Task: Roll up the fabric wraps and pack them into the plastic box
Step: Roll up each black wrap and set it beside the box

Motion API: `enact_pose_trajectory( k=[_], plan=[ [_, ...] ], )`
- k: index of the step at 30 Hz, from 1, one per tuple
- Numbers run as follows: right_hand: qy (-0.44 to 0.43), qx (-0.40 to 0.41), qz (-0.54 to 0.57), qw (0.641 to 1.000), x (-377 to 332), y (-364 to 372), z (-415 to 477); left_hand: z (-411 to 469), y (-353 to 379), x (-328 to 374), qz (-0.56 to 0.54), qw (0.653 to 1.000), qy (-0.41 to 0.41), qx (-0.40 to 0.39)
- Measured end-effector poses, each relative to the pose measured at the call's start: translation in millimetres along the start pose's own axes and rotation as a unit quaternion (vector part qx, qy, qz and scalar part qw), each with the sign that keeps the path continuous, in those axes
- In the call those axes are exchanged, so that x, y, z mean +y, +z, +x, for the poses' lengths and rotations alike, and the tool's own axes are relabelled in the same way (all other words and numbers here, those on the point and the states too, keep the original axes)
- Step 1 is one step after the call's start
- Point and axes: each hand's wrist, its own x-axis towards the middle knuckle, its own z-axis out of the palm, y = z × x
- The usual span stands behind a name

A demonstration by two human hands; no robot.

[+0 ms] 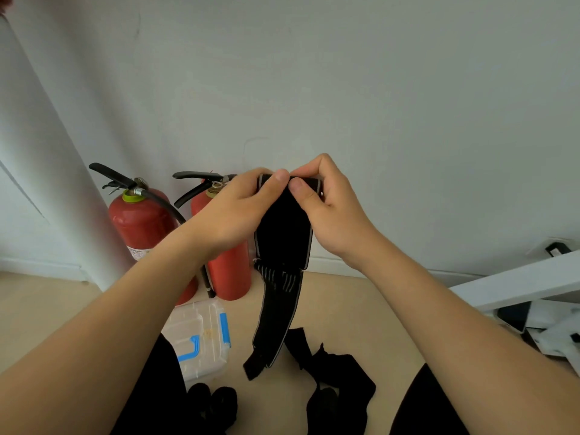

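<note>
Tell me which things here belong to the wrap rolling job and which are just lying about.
Job:
- black fabric wrap, pinched at its top by left hand and right hand
- loose black wraps
- clear plastic box with blue latches

Lying about:
- two red fire extinguishers
- white beam

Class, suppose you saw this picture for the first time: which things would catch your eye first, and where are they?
First comes the long black fabric wrap with pale edging, hanging mid-frame with its top end pinched by the left hand and the right hand. Behind it, two red metal fire extinguishers stand by the white wall. On the floor below lie a clear plastic box with blue latches and a loose heap of black fabric.
</note>
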Motion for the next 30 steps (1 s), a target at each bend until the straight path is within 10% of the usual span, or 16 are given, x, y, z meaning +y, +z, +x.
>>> enact_pose_trajectory(
  k=[9, 25, 30],
  plan=[
    [0.075, -0.013, -0.031, 0.997, -4, 0, 2, -2, 4, -4, -0.035, 0.999, 0.032, -0.014],
    [-0.048, 0.049, -0.080, 0.994, -13, -1, -8, -3, 5, 9, -0.170, 0.985, 0.011, 0.002],
    [-0.093, 0.065, -0.066, 0.991, -14, 1, -10, -5, 8, 7, -0.063, 0.997, 0.033, -0.001]
  ],
)
